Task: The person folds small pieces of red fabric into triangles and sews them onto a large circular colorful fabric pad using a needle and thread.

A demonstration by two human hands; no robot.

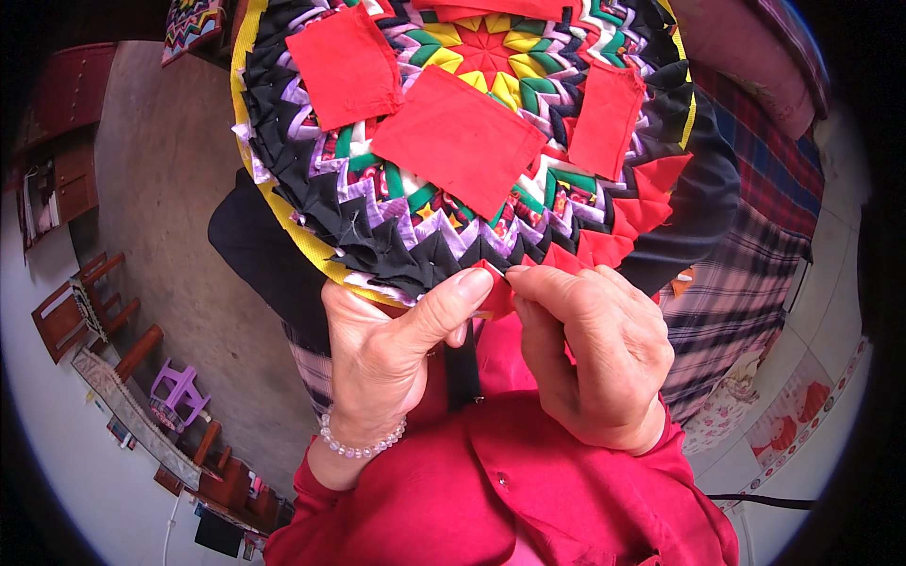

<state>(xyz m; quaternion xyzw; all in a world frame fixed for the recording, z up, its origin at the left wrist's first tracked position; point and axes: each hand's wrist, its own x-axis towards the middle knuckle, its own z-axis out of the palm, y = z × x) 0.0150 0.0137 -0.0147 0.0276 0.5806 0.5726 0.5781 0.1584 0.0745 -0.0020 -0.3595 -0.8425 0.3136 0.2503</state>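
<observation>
A round patchwork mat (pixel 321 203) rests on my lap, built of rings of folded, pointed fabric in black, lilac, green, white and yellow. Along its near right edge runs a row of red folded triangles (pixel 604 247). My left hand (pixel 382 349) grips the near rim, thumb on top at a red folded piece (pixel 494 291) and fingers mostly hidden beneath. Close beside that thumb, my right hand (pixel 595 349) is closed in a pinch at the same red piece; what sits between its fingertips is too small to make out. Loose red cloth patches (pixel 462 141) lie on top of the mat.
Yellow tape (pixel 286 212) borders the mat. Plaid cloth (pixel 727 274) covers the seat on the right. To the left, a purple plastic stool (pixel 179 391) and wooden chairs (pixel 71 307) stand on the floor. A cable (pixel 760 501) shows at lower right.
</observation>
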